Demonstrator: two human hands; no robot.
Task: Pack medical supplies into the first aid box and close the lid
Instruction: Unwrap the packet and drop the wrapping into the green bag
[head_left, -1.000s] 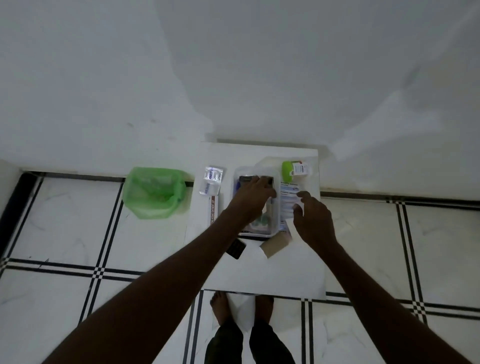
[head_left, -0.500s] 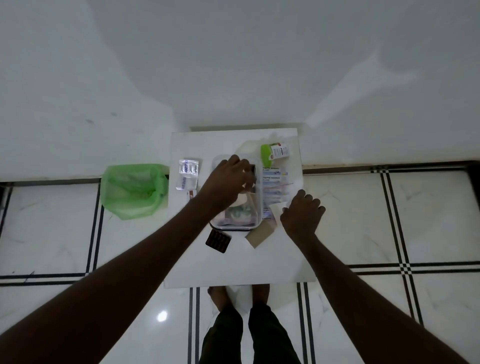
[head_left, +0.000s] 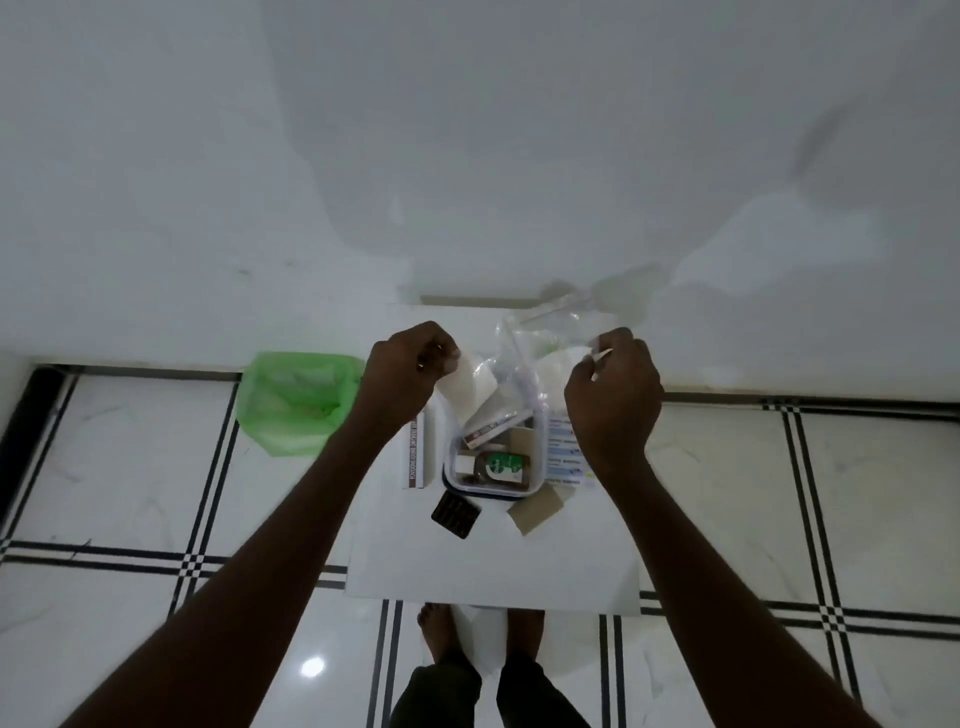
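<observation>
Item: first aid box (head_left: 493, 470), clear plastic with a dark rim, standing open near the middle of the white tabletop (head_left: 493, 566). Contents visible: a dark brown bottle with a green label (head_left: 500, 466) lying on its side toward the near end, and a small carton (head_left: 488, 428) propped at a tilt above it. Other contents are too indistinct to list.

Item: clear plastic bag (head_left: 524, 358), held up over the far end of the box. Left hand (head_left: 405, 364) has its grip pinched closed on the bag's left edge, beside a pale flat pad (head_left: 470, 387); whether the pad is inside the bag cannot be told. Right hand (head_left: 613, 389) has its grip closed on the right edge, with a thin white stick (head_left: 601, 355) protruding at the fingertips.

Items still outside the box: long narrow carton (head_left: 415, 452) just left of it; dark blister strip (head_left: 455, 514) at the near left corner; brown card piece (head_left: 537, 512) at the near right corner; sheet of printed labels or strips (head_left: 563, 457) along the right wall.

Not part of the set: green bag (head_left: 296, 397) on the floor left of the tabletop.

Status, by judgement: packing partly done. Several supplies remain loose, the bag is not yet in, and no lid can be made out with certainty. Closing remains.
</observation>
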